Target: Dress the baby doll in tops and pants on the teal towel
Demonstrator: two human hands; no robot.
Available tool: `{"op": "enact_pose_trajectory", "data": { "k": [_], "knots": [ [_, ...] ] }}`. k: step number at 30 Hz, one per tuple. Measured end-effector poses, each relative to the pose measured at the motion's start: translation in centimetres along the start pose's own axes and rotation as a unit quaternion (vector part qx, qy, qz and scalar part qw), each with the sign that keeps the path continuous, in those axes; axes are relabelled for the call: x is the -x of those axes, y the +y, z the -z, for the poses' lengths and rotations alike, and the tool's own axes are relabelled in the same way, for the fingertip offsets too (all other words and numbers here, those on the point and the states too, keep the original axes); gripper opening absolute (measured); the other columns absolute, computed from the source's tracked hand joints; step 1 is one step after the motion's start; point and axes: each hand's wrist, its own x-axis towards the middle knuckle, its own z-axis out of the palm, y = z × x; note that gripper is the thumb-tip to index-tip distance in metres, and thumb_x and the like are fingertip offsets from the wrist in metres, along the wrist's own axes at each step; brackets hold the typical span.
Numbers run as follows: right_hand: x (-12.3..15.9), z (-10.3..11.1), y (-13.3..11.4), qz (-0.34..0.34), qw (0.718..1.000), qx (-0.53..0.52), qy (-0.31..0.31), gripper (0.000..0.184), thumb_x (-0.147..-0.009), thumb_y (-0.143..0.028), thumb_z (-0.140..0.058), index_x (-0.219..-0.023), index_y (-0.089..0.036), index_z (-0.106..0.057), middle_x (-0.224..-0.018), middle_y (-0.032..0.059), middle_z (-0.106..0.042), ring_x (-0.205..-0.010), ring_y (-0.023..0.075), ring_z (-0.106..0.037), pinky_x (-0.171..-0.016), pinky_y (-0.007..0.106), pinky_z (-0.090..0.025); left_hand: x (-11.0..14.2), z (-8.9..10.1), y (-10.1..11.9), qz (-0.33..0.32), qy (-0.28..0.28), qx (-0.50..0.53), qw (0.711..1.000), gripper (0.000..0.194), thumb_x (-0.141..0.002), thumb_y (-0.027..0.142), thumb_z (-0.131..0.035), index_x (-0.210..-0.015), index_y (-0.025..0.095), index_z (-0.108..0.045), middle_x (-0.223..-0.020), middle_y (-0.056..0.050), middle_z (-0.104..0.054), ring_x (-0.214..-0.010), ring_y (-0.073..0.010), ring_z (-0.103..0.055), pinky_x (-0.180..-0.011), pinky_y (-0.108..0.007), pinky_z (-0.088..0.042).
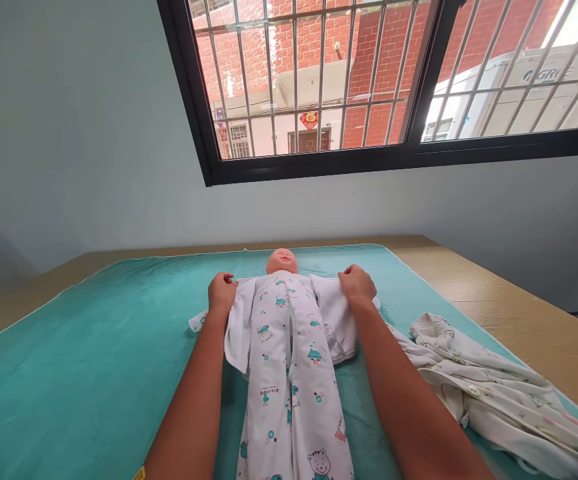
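Observation:
A baby doll point(283, 261) lies face up on a teal cloth point(93, 360), only its head showing above the clothes. White baby trousers point(269, 347) printed with small animals and houses stretch from its neck toward me. A plain white baby top point(241, 327) spreads out on both sides beneath the trousers. My left hand point(222, 293) is closed at the top's left edge, fingers curled on the cloth near the shoulder. On the opposite side my right hand point(357, 285) pinches the top's right edge. How the doll's body and limbs lie is hidden.
Crumpled white printed baby clothes point(489, 387) lie at the right. Past my left wrist a small printed piece of fabric point(197, 321) sticks out. The wooden table's edge point(509, 300) meets a pale wall point(133, 207) below a barred window point(309, 167).

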Motion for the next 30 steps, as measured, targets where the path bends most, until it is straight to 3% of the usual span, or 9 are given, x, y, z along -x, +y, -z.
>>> {"op": "enact_pose_trajectory", "data": {
  "k": [7, 13, 17, 20, 26, 28, 30],
  "knots": [
    [0.3, -0.1, -0.5, 0.026, 0.999, 0.041, -0.009, 0.022, -0.088, -0.039, -0.051, -0.091, -0.023, -0.067, -0.097, 0.0099, -0.069, -0.088, 0.0245, -0.063, -0.069, 0.032, -0.042, 0.1, 0.8, -0.9, -0.053, -0.015, -0.106, 0.993, 0.034, -0.072, 0.003, -0.054, -0.099, 0.020, -0.065, -0.121, -0.010, -0.057, -0.093, -0.0209, -0.061, -0.068, -0.027, -0.045],
    [0.2, 0.2, -0.6, 0.024, 0.997, 0.062, -0.046, 0.032, -0.092, -0.045, -0.045, -0.092, -0.022, -0.067, -0.097, 0.0115, -0.068, -0.089, 0.0248, -0.063, -0.070, 0.033, -0.043, 0.9, 0.8, -1.1, -0.089, 0.034, -0.164, 0.982, 0.039, -0.073, -0.002, -0.048, -0.101, 0.020, -0.065, -0.116, -0.013, -0.056, -0.113, -0.0292, -0.050, -0.081, -0.033, -0.045],
    [-0.1, 1.6, -1.3, 0.040, 0.991, 0.075, -0.103, 0.040, -0.085, -0.056, -0.051, -0.076, -0.020, -0.066, -0.084, 0.0116, -0.068, -0.080, 0.0254, -0.064, -0.068, 0.035, -0.043, 1.0, 0.7, -0.8, -0.101, 0.062, -0.168, 0.979, 0.037, -0.075, 0.000, -0.047, -0.099, 0.021, -0.066, -0.114, -0.013, -0.057, -0.114, -0.0323, -0.048, -0.082, -0.038, -0.044],
    [-0.2, 3.0, -1.9, 0.075, 0.977, 0.098, -0.173, 0.044, -0.074, -0.063, -0.062, -0.069, -0.019, -0.064, -0.075, 0.0098, -0.066, -0.071, 0.0241, -0.063, -0.066, 0.035, -0.043, 1.1, 0.5, -0.1, -0.116, 0.067, -0.145, 0.980, 0.032, -0.082, 0.005, -0.043, -0.098, 0.021, -0.065, -0.114, -0.012, -0.060, -0.112, -0.0294, -0.051, -0.083, -0.037, -0.045],
    [-0.3, 5.1, -2.2, 0.114, 0.915, 0.169, -0.348, 0.032, -0.066, -0.046, -0.077, -0.066, -0.018, -0.061, -0.071, 0.0041, -0.063, -0.064, 0.0171, -0.059, -0.061, 0.030, -0.043, 2.2, -1.3, 2.1, -0.201, 0.001, -0.091, 0.975, 0.027, -0.093, 0.022, -0.041, -0.105, 0.020, -0.064, -0.116, -0.005, -0.065, -0.108, -0.0186, -0.057, -0.093, -0.028, -0.044],
    [-0.6, 5.8, -2.1, 0.115, 0.906, 0.175, -0.367, 0.025, -0.067, -0.039, -0.076, -0.070, -0.018, -0.062, -0.073, 0.0033, -0.063, -0.064, 0.0162, -0.058, -0.061, 0.029, -0.043, 2.6, -2.1, 2.2, -0.221, -0.037, -0.090, 0.970, 0.027, -0.093, 0.026, -0.042, -0.107, 0.021, -0.064, -0.115, -0.003, -0.067, -0.106, -0.0174, -0.059, -0.091, -0.027, -0.044],
    [-0.9, 6.6, -1.9, 0.109, 0.914, 0.179, -0.346, 0.021, -0.069, -0.035, -0.074, -0.072, -0.018, -0.063, -0.075, 0.0041, -0.063, -0.065, 0.0168, -0.058, -0.059, 0.029, -0.043, 2.9, -2.6, 1.8, -0.226, -0.058, -0.098, 0.967, 0.028, -0.094, 0.028, -0.041, -0.107, 0.020, -0.065, -0.114, -0.004, -0.067, -0.105, -0.0187, -0.059, -0.090, -0.029, -0.045]
  ]
}}
